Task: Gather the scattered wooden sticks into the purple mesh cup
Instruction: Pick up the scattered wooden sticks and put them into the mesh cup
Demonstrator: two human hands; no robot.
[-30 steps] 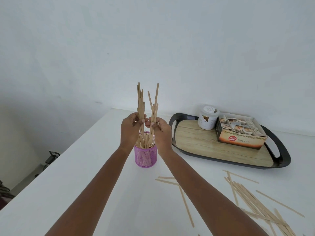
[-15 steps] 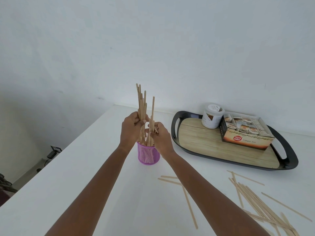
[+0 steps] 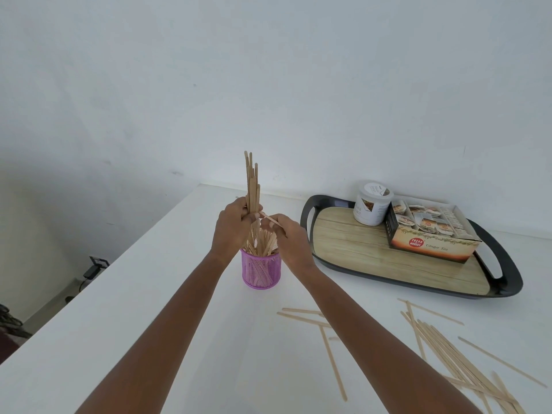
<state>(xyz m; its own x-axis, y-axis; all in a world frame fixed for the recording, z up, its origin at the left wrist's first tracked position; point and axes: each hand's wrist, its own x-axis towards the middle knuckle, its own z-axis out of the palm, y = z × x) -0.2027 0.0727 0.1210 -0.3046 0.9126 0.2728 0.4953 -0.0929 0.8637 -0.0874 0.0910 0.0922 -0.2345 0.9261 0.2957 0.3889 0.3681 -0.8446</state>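
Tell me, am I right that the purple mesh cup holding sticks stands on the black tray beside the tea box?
Not quite: in the head view the purple mesh cup holding sticks stands on the white table, apart from the black tray that carries the tea box.

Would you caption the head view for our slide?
Left hand grips upright sticks in the purple cup; right hand pinches one stick.

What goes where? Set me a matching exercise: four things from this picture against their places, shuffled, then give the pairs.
Things:
1. bundle of sticks
2. single stick
3. purple mesh cup
4. ginger tea box

Places:
A. on the tray
B. pinched by the right hand
C. gripped by the left hand
D. standing on the table

Pairs: 1-C, 2-B, 3-D, 4-A
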